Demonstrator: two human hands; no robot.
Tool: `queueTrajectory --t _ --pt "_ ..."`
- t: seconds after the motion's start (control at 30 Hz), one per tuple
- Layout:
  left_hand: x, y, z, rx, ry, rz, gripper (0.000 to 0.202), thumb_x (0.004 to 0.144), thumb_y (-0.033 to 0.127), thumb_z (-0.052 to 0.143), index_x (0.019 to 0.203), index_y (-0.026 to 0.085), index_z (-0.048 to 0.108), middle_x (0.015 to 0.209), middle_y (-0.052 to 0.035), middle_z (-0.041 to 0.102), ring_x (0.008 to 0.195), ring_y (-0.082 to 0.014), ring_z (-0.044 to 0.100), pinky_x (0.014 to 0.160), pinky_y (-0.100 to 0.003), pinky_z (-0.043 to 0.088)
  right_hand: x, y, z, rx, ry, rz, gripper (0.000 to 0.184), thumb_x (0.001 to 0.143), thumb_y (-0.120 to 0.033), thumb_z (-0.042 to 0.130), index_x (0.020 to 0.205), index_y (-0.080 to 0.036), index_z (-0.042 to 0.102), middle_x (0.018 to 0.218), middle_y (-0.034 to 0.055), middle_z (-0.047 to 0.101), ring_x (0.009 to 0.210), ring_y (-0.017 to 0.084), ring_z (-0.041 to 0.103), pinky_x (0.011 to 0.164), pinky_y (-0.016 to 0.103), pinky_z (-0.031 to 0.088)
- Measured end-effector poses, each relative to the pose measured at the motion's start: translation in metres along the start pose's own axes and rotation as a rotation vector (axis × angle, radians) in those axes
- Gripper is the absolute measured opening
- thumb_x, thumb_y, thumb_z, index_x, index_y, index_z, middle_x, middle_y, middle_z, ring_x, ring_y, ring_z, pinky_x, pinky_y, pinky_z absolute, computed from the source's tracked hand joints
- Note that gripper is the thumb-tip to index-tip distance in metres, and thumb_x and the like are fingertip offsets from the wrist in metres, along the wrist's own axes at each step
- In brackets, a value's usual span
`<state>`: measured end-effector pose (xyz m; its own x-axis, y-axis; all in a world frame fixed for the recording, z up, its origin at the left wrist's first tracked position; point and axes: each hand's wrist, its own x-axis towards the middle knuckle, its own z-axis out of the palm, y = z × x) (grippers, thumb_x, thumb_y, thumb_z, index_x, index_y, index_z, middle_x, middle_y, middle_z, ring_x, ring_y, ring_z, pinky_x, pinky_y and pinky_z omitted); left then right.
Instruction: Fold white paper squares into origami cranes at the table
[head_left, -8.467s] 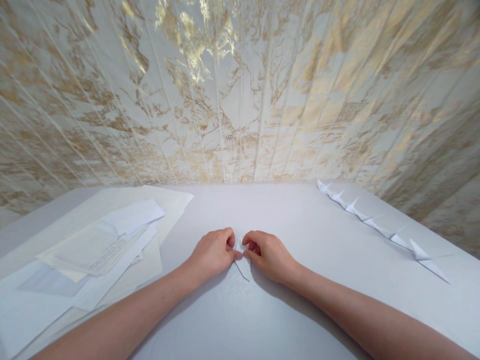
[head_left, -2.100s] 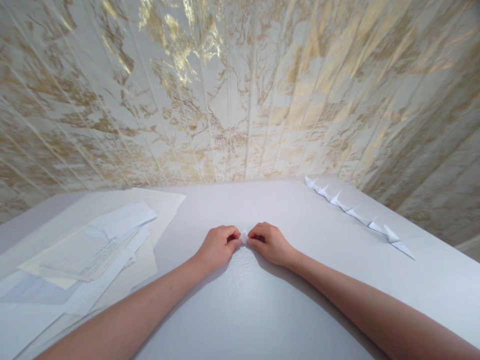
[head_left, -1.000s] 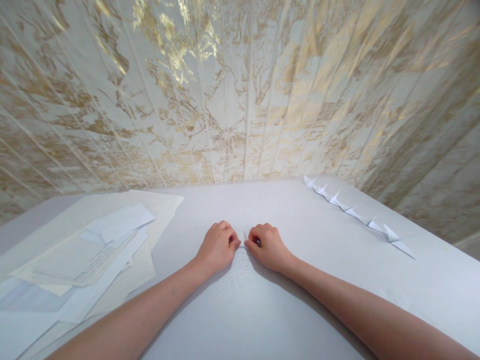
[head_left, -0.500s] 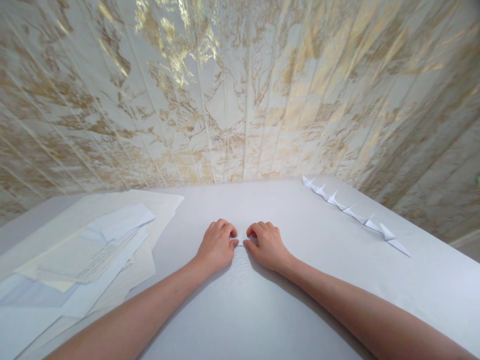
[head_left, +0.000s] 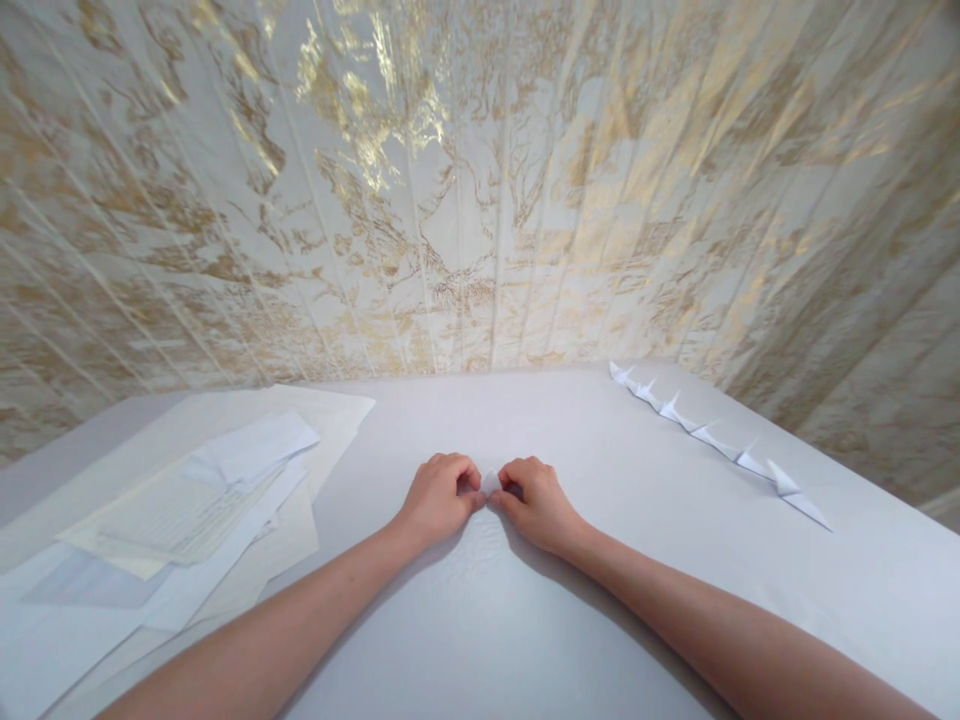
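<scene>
A small piece of folded white paper sits between my two hands on the white table. My left hand is curled, its thumb and fingertips pinching the paper's left side. My right hand is curled the same way on the paper's right side. Both hands rest on the tabletop near its middle. Most of the paper is hidden by my fingers.
A row of several folded white paper pieces runs along the table's right side. A loose pile of white and cream sheets covers the left side. A gold-patterned wall rises right behind the table.
The small paper showed a longer flap towards me 8.5 s ago; now only a small tip shows. Half a second ago my fingers pressed flatter; now they pinch the paper up.
</scene>
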<state>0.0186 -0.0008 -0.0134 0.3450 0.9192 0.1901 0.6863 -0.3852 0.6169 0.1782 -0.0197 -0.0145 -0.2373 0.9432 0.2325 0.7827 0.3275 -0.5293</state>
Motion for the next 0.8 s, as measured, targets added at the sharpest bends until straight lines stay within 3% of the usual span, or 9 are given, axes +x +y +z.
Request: queueTrajectory --t 0.17,0.3,0.53,0.7,0.8 --pt "0.0 -0.003 0.001 -0.355 0.013 -0.059 0.02 0.063 0.01 0.06 0.082 0.017 0.054 0.076 0.0016 0.059 0.07 -0.0127 0.053 0.068 -0.025 0.043 0.003 -0.002 0.0 0.151 0.031 -0.015 0.011 0.073 -0.014 0.057 0.062 -0.016 0.056 0.06 -0.0024 0.055 0.06 0.011 0.047 0.059 0.022 0.034" --pt "-0.002 0.001 -0.003 -0.426 0.011 -0.078 0.02 0.062 0.011 0.061 0.081 0.016 0.058 0.076 0.0007 0.058 0.074 -0.0138 0.053 0.073 -0.027 0.042 0.0 -0.002 0.001 0.218 0.109 -0.069 0.009 0.071 -0.01 0.058 0.066 -0.016 0.057 0.064 -0.0013 0.057 0.063 0.012 0.05 0.061 0.023 0.036" --pt "-0.011 0.006 0.0 -0.658 0.065 -0.053 0.024 0.061 0.006 0.058 0.082 0.016 0.056 0.072 0.0025 0.056 0.07 -0.0117 0.053 0.067 -0.024 0.043 -0.004 0.001 0.001 0.173 0.215 -0.27 0.012 0.072 -0.011 0.061 0.063 -0.017 0.056 0.063 0.0001 0.058 0.066 0.014 0.051 0.067 0.027 0.037" --pt "-0.012 0.007 0.0 -0.67 0.097 -0.068 0.023 0.062 0.009 0.059 0.084 0.017 0.058 0.07 0.0025 0.057 0.068 -0.0114 0.053 0.066 -0.025 0.043 -0.002 0.003 0.002 0.296 0.245 -0.177 0.007 0.072 -0.017 0.06 0.072 -0.017 0.054 0.07 0.0012 0.058 0.068 0.014 0.052 0.065 0.026 0.041" --pt "-0.011 0.009 -0.002 -0.67 0.089 -0.086 0.013 0.062 0.012 0.06 0.075 0.016 0.059 0.065 0.0024 0.055 0.063 -0.0108 0.049 0.061 -0.024 0.041 0.0 0.003 0.002 0.428 0.158 -0.091 0.008 0.072 -0.018 0.058 0.08 -0.017 0.055 0.07 0.0003 0.059 0.064 0.012 0.054 0.061 0.024 0.043"
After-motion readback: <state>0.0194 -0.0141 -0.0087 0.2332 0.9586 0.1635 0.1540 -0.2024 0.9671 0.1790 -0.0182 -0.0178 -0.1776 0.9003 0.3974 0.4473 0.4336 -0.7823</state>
